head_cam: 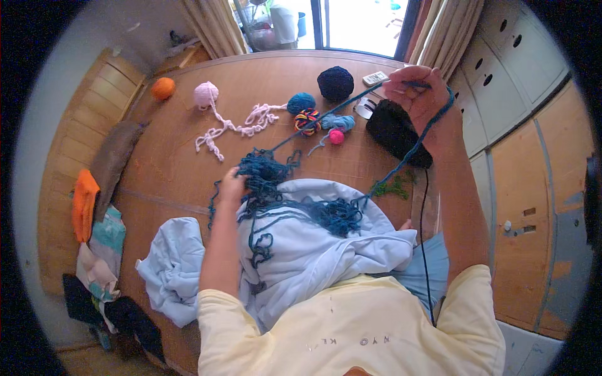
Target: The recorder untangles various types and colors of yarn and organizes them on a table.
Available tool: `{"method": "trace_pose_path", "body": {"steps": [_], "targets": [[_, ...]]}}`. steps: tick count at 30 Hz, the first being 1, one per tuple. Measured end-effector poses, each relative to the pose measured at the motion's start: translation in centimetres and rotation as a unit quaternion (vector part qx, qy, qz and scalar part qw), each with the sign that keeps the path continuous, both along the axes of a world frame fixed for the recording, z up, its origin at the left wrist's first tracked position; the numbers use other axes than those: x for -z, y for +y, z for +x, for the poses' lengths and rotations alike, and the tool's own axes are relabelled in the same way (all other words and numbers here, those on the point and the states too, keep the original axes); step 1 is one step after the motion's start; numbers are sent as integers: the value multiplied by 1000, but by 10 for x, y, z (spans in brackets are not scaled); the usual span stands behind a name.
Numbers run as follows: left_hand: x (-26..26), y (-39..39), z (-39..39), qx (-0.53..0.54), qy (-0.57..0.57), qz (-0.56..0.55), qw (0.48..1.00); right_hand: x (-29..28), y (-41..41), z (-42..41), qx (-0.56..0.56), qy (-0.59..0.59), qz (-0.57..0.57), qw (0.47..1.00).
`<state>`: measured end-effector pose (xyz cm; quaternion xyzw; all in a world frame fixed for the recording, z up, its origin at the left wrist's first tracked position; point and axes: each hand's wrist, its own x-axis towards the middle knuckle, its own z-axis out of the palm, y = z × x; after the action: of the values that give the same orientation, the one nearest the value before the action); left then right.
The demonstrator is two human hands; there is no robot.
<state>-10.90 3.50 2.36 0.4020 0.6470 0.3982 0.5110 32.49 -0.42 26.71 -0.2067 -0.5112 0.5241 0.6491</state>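
A loose, tangled heap of dark teal yarn point(265, 171) lies in front of me, partly on a light blue cloth point(301, 244) spread over my lap. My left hand point(233, 184) grips the heap at its left side; its fingers are partly buried in the strands. Raised at the upper right, my right hand point(420, 96) holds a single teal strand point(336, 109) pulled taut from the heap. From that hand the strand runs back down to a second teal pile point(336, 216) on the cloth.
Across the wooden surface point(160, 155) lie a pink yarn ball point(206, 95), an orange ball point(163, 89), a navy yarn ball point(335, 83), a multicoloured yarn ball point(307, 121) and a black bag-like item point(392, 134). A black cable point(424, 244) passes my right side. Folded cloths point(106, 235) line the left edge.
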Motion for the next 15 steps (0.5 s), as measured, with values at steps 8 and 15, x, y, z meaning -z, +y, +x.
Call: {"method": "trace_pose_path", "body": {"steps": [8, 15], "targets": [[-197, -33, -47, 22, -101, 139, 985, 50, 36, 35, -14, 107, -89, 990], [-129, -33, -104, -15, -93, 87, 992, 103, 48, -20, 9, -205, -94, 974]]}}
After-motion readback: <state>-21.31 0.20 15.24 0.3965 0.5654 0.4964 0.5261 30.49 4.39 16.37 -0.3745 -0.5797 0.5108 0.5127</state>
